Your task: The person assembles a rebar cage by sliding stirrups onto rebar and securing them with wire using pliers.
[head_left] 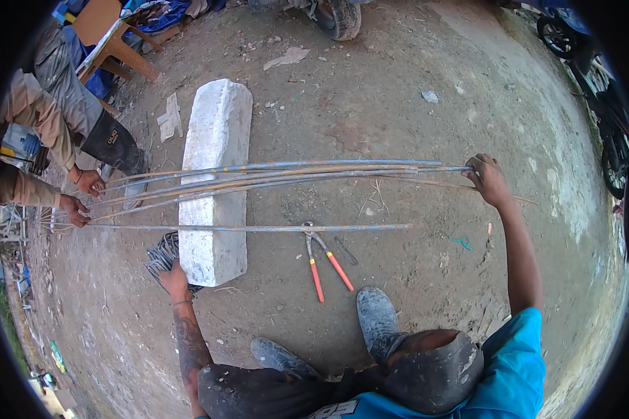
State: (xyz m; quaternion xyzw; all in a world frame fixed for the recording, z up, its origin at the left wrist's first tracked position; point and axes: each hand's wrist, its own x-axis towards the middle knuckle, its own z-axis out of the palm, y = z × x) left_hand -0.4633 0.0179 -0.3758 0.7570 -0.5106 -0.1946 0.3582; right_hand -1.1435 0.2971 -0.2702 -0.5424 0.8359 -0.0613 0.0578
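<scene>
Several long steel rebars (279,170), rusty with bluish stretches, run side by side across a white block (217,150). My right hand (489,180) is closed round their right ends. Another single rebar (286,228) lies apart, nearer to me, across the same block. My left hand (175,279) is down at the block's near left corner, its fingers closing on a pile of bent steel stirrups (162,255); the fingertips are partly hidden. End-cutting pincers (323,260) with red handles lie on the ground, jaws at the single rebar.
At the left, a co-worker's two hands (82,195) are at the bars' other ends, beside a dark rubber boot (115,143). Behind stands a brown plastic chair (115,42). A wheel (339,19) shows at the top, motorcycles (611,140) at the right. My boots (377,314) stand on bare ground.
</scene>
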